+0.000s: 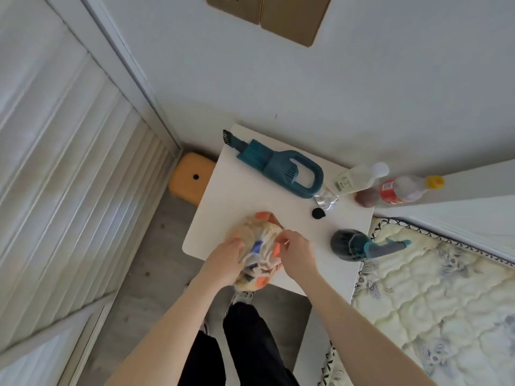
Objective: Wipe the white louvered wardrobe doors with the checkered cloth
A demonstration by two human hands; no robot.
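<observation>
Two bare hands meet over a bunched cream cloth with orange and blue checks point(257, 250), which lies at the near edge of a small white square table point(220, 218). The left hand point(224, 259) is clamped on the cloth's left side with fingers curled into the fabric; the right hand point(296, 253) pinches a fold at its right side, fingertips drawn together. Both forearms reach forward and down from the near edge, wrists angled inward toward each other.

The white louvered wardrobe doors point(64, 168) stand well to the left and appear untouched; my reading is that the cloth is being gathered or folded before any wiping starts.

Risks from here, as I judge them: the cloth overhangs the near table edge, so a loose grip could let it slide to the floor. Lifting it with a wide sweep to the right could knock the dark round-bodied spray bottle with a teal trigger point(351, 245), which sits just beside the right hand near the table's right edge. A small black cap-like object point(318, 213) lies close beyond the cloth and could be dragged along if a trailing corner catches it. The teal handheld vacuum point(278, 165) and the two plastic bottles point(390, 185) on the far right are farther off and less exposed.
</observation>
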